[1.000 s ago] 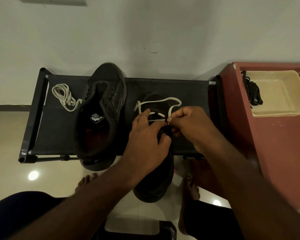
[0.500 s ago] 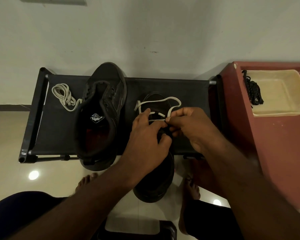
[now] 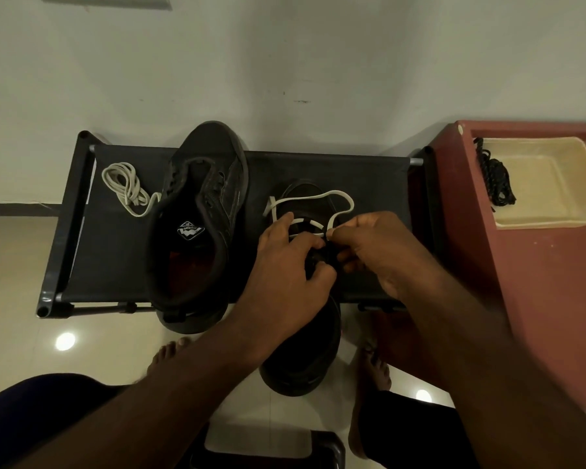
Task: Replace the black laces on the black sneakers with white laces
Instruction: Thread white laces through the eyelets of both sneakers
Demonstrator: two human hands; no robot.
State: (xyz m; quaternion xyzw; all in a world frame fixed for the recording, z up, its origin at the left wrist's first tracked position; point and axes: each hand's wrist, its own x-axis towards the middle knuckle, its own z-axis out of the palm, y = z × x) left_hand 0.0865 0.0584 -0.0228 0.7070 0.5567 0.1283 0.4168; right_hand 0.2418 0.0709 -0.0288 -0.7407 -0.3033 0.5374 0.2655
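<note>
Two black sneakers sit on a low black rack (image 3: 115,265). The left sneaker (image 3: 197,225) has no lace. The right sneaker (image 3: 301,350) lies under my hands, with a white lace (image 3: 313,199) looping over its toe end. My left hand (image 3: 285,275) grips the shoe's upper by the eyelets. My right hand (image 3: 376,252) pinches the white lace near an eyelet. A second white lace (image 3: 126,187) lies coiled at the rack's left end. The black laces (image 3: 496,177) rest in a cream tray (image 3: 548,211) on the right.
A red-brown stool or table (image 3: 538,299) carrying the tray stands right of the rack. A pale wall rises behind the rack. My bare feet (image 3: 170,357) rest on the glossy tiled floor below it.
My hands have barely shifted; the right hand's fingers have worked the lace slightly at the eyelets. The lace loop over the toe looks the same.
</note>
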